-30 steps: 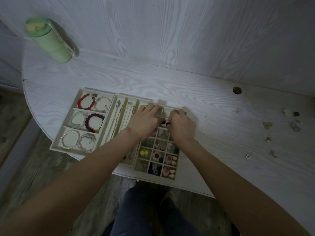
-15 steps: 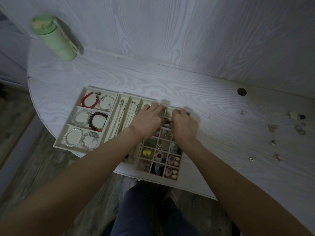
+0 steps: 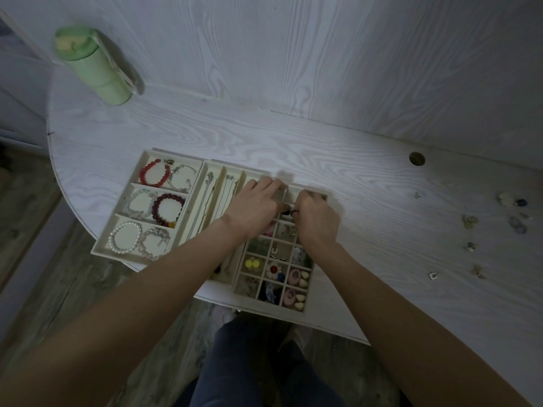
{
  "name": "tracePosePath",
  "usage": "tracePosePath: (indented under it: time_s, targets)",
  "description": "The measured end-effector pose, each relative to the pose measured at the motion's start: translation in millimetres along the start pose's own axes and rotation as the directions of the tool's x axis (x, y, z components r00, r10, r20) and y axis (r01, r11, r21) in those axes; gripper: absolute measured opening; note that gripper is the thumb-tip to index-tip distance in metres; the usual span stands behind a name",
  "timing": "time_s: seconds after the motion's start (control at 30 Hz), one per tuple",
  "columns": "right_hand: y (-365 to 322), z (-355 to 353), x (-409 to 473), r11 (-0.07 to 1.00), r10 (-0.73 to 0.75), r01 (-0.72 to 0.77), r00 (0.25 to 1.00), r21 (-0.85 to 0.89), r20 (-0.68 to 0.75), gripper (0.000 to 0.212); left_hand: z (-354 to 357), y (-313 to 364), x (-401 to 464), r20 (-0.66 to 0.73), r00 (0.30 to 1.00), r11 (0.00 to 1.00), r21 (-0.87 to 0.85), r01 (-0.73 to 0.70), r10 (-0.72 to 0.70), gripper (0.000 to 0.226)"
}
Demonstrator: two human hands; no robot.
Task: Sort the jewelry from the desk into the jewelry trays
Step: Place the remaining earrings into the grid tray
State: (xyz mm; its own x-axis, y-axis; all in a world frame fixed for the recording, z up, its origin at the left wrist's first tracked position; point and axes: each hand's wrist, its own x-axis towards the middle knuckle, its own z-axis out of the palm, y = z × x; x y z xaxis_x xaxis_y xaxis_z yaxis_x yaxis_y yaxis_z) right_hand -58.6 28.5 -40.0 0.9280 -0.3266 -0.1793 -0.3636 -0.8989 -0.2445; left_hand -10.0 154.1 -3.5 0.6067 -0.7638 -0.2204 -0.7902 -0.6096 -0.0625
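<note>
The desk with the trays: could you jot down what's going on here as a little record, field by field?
Surface: white wood-grain desk
Bracelet tray: three compartments of bead and chain bracelets
Necklace tray: long slots with chains
Grid tray: small cells with earrings and charms
Left hand: over the grid tray's far end
Right hand: beside it, fingers curled round a small dark piece
Unsorted: loose jewelry at the desk's right
Also: green bottle, far left corner

The surface [image 3: 293, 136] is white wood-grain laminate with a rounded left end and a cable hole [image 3: 417, 158]. It abuts a matching wall panel [image 3: 293, 48]. Grey wood-effect floor [image 3: 58, 289]; dim lighting.
</note>
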Motion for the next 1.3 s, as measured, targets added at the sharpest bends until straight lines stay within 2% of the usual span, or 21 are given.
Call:
tracePosePath:
  time_s: [0.43, 0.6, 0.7, 0.83, 1.03, 1.3]
  targets:
    - [3, -5, -2, 0.999, -0.040, 0.040, 0.999, -0.002, 0.013, 0.015, -4, 4, -6, 0.006, 1.000, 0.999, -0.050, 0.003, -0.003, 0.036]
    - [12, -13, -7, 0.990, -0.076, 0.069, 0.996, 0.126, 0.054, 0.014, -9, 8, -7, 0.002, 1.000, 0.992, -0.127, -0.005, 0.006, 0.036]
    - [26, -25, -11, 0.976, -0.039, 0.030, 0.999, 0.217, 0.037, 0.013, -14, 15, -1, 0.021, 1.000, 0.984, -0.176, 0.003, 0.001, 0.038]
    - [61, -41, -14, 0.951, 0.043, -0.045, 0.999, 0.305, 0.012, 0.015, -27, 39, 22, -0.018, 1.000, 0.978, -0.210, 0.017, -0.021, 0.039]
    - [146, -61, -19, 0.936, 0.133, -0.132, 0.991, 0.327, 0.021, 0.023, -51, 107, 81, -0.065, 0.995, 0.947, -0.318, 0.045, -0.069, 0.042]
    - [273, -83, -31, 0.899, 0.332, -0.311, 0.943, 0.309, -0.017, 0.049, -57, 212, 152, -0.032, 0.999, 0.875, -0.483, 0.021, -0.042, 0.036]
